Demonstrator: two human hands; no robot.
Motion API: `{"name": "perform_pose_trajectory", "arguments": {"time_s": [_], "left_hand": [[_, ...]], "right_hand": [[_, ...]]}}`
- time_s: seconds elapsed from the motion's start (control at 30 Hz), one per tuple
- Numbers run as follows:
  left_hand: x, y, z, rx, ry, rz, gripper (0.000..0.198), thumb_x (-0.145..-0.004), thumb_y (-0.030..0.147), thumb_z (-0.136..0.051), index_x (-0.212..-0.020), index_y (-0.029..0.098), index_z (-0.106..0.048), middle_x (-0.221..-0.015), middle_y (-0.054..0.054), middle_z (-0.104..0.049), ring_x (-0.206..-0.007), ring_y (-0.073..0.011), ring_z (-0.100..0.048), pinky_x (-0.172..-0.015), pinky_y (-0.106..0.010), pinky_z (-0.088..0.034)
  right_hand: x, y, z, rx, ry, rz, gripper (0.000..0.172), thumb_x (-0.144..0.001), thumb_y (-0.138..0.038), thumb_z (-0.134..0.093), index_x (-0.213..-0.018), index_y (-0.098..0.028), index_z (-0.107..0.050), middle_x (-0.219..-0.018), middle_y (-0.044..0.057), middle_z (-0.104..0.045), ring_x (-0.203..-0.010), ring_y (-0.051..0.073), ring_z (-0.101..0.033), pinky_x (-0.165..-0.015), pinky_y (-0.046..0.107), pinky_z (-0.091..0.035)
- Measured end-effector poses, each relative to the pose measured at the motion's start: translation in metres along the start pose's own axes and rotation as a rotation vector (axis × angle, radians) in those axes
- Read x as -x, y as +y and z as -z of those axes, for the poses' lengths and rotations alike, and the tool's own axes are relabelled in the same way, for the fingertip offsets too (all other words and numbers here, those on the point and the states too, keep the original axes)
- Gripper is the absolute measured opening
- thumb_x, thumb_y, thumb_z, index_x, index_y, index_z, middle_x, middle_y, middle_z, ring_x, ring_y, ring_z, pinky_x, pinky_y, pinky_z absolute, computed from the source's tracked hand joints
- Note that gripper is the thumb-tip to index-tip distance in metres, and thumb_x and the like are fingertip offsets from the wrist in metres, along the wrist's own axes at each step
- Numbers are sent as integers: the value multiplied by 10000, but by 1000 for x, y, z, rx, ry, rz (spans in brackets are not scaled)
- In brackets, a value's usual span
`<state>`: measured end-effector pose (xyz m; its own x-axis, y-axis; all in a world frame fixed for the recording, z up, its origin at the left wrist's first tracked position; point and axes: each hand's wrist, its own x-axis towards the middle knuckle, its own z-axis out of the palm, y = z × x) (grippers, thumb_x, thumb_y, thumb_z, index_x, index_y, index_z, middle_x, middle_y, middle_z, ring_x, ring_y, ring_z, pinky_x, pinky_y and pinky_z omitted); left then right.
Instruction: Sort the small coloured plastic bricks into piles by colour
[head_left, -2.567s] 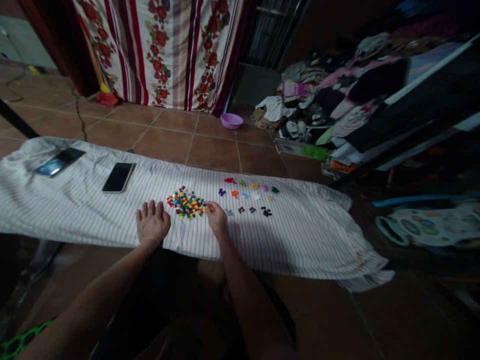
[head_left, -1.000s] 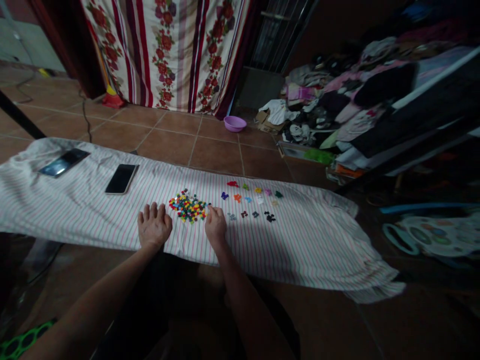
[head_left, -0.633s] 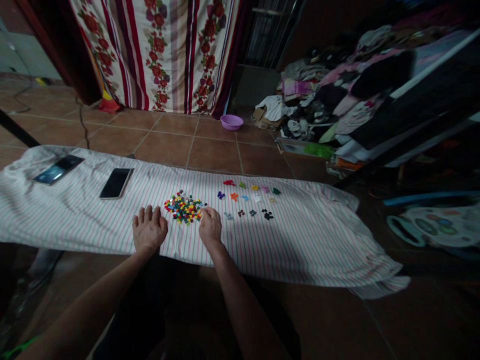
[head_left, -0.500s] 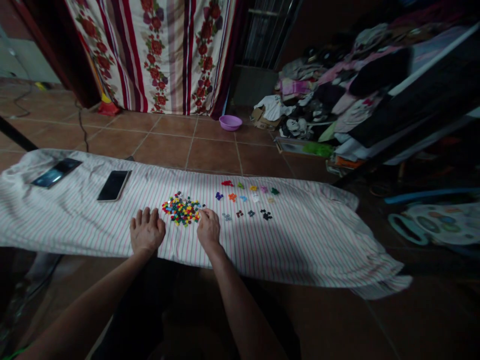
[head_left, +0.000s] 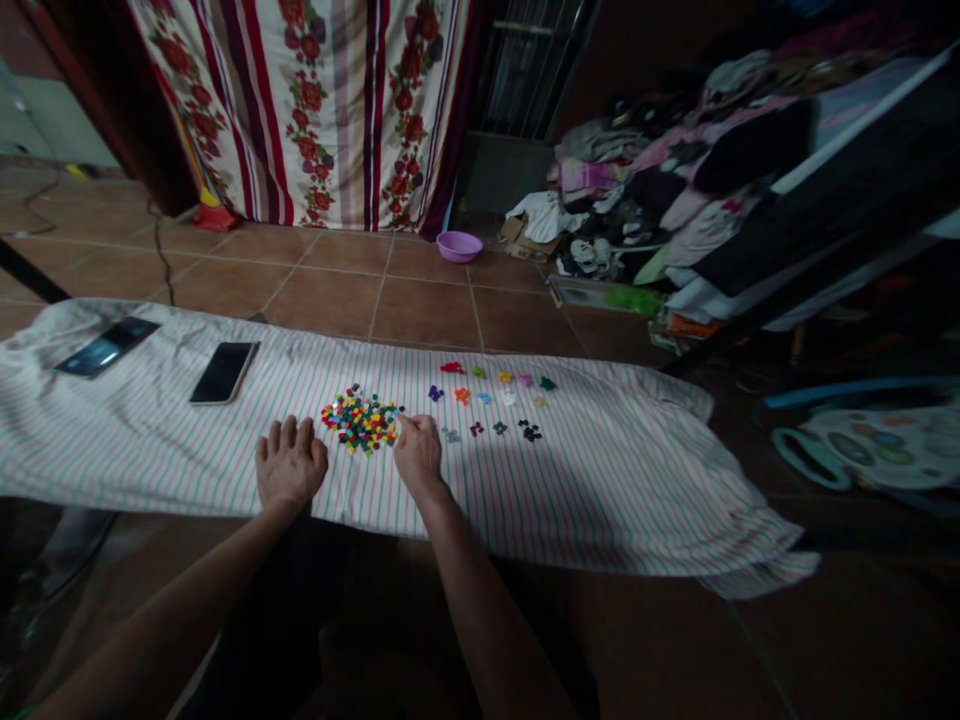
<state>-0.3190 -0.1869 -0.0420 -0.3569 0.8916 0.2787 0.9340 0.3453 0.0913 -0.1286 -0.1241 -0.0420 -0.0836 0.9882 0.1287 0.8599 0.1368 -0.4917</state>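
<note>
A loose pile of small, blocky coloured pieces lies on the striped cloth, mixing red, yellow, green, white and black. My left hand rests flat just left of it, fingers stretched out and holding nothing. At the pile's right edge, my right hand is closed, thumb and fingers pinched together; whatever they grip is hidden or too small to name. One dark piece lies by its fingertips. Right of this hand are little one-colour groups in rows, among them red pieces, orange pieces, grey pieces and black pieces.
The striped cloth covers a long, narrow surface. Two phone-like devices, a dark flat one and a black-screened phone, lie on its left part. Beyond are a purple basin, a floral curtain and heaped clothes.
The view has shifted very slightly. Both hands keep nearly the same places, the left flat on the cloth and the right pinched at the pile's right edge.
</note>
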Motion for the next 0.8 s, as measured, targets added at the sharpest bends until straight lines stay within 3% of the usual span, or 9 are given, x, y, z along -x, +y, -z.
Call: {"name": "perform_pose_trajectory", "arguments": {"time_s": [0.27, 0.5, 0.8], "left_hand": [[0, -2, -5, -1, 22, -3, 509, -924, 341, -325, -1340, 158, -555, -1433, -143, -505, -1374, -337, -374, -1123, -510, -268], [0, -2, -2, 14, 23, -16, 513, -919, 336, -328, -1341, 151, -554, -1432, -149, -504, -1374, -341, -371, -1123, -511, -268], [0, -3, -4, 27, 7, -4, 518, -916, 345, -333, -1350, 160, -546, -1443, -145, -494, -1389, -337, -357, -1131, -513, -261]], "right_hand": [[-12, -4, 7, 102, -72, -77, 486, -915, -156, -443, -1386, -248, -515, -1112, 93, -592, -1005, 185, -581, -842, 261, -449], [-12, -5, 7, 122, -103, -63, 451, -935, -157, -416, -1326, -314, -576, -1128, 72, -591, -1042, 172, -585, -871, 248, -441], [-25, -14, 18, 172, -240, -108, 540, -926, -178, -371, -1431, -347, -463, -1163, 98, -583, -1064, 214, -614, -848, 305, -468]]}}
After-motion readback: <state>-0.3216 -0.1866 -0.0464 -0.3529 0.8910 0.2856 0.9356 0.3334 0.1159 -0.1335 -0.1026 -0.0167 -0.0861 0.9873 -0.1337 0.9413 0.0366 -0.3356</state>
